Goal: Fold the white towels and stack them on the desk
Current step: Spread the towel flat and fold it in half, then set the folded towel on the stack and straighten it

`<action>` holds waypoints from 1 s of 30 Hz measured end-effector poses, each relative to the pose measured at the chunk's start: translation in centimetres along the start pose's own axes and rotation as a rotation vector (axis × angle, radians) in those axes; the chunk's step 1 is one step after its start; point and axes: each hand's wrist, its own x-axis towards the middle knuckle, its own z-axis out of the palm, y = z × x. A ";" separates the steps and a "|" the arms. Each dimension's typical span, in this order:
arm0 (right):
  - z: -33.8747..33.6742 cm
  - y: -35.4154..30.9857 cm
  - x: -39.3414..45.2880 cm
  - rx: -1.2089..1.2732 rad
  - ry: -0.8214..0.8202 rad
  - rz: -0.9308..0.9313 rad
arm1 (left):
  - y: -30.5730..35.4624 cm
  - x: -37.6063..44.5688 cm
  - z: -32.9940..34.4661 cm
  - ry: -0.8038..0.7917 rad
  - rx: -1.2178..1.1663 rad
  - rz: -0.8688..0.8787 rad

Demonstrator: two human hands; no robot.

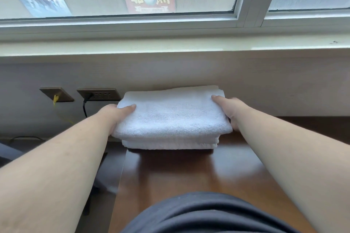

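A folded white towel (171,115) lies on top of another folded white towel (168,145) at the far end of the brown wooden desk (189,172), close to the wall. My left hand (115,116) grips the top towel's left edge, thumb on top and fingers hidden below. My right hand (230,110) grips its right edge the same way. The lower towel shows only as a white strip under the front edge.
Two wall sockets (98,94) sit left of the towels, one with a black cable (85,107), one with a yellow cable (55,99). A window sill (170,45) runs above. The desk's left edge (121,176) drops to the floor.
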 end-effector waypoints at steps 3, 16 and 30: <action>-0.1 0.2 0.6 -0.087 0.029 -0.111 | 0.4 0.5 -0.4 0.061 0.024 0.162; -0.7 0.3 2.5 -0.393 0.123 -0.374 | 1.7 2.2 -0.3 0.227 0.416 0.312; -0.4 -1.3 3.5 -0.657 0.113 -0.484 | 4.4 3.4 2.5 0.017 0.939 0.648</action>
